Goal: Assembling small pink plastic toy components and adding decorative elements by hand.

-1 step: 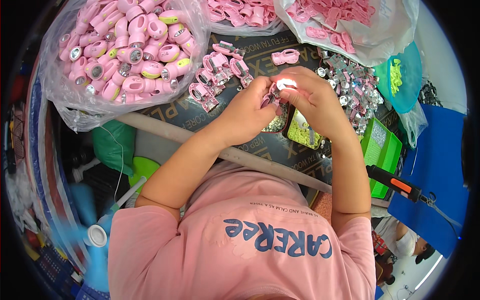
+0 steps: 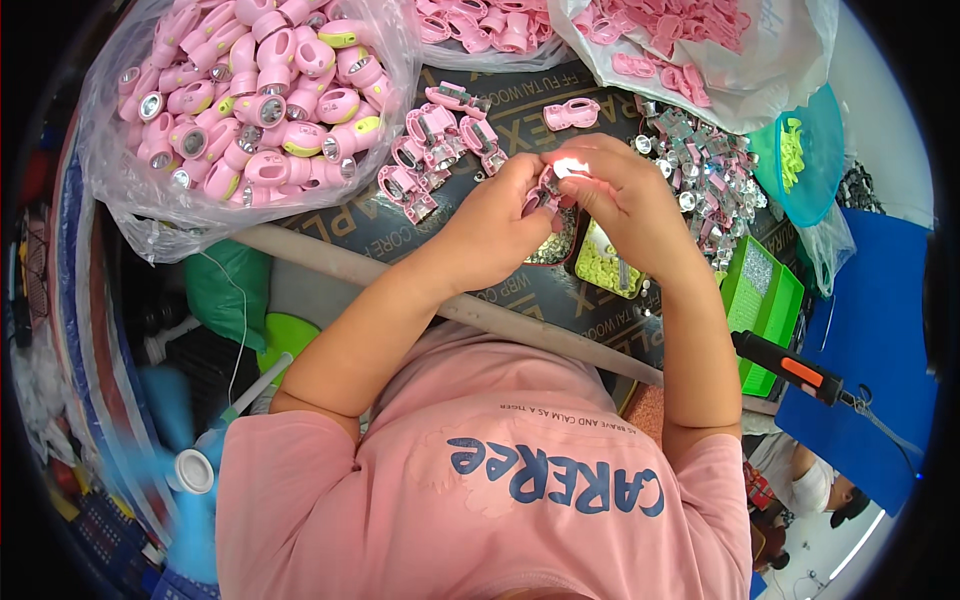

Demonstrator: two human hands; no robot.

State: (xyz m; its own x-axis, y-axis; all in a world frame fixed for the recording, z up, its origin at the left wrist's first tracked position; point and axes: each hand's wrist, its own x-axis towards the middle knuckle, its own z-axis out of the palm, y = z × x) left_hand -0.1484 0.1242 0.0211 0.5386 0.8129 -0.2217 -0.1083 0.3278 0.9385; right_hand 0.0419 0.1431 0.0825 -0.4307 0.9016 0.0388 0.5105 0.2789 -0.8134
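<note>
two hands raised together over the table, left hand (image 2: 500,215) and right hand (image 2: 625,190) both pinching a small lit pink flashlight (image 2: 556,180)

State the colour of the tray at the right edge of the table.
Bright green: the tray beside the right hand, clearest in the head view.

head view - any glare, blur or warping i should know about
Head view: a blown-out white glare sits at the small pink part pinched between the left hand and right hand; fisheye bends the table edge, corners are black; the blue fan is blurred.
</note>
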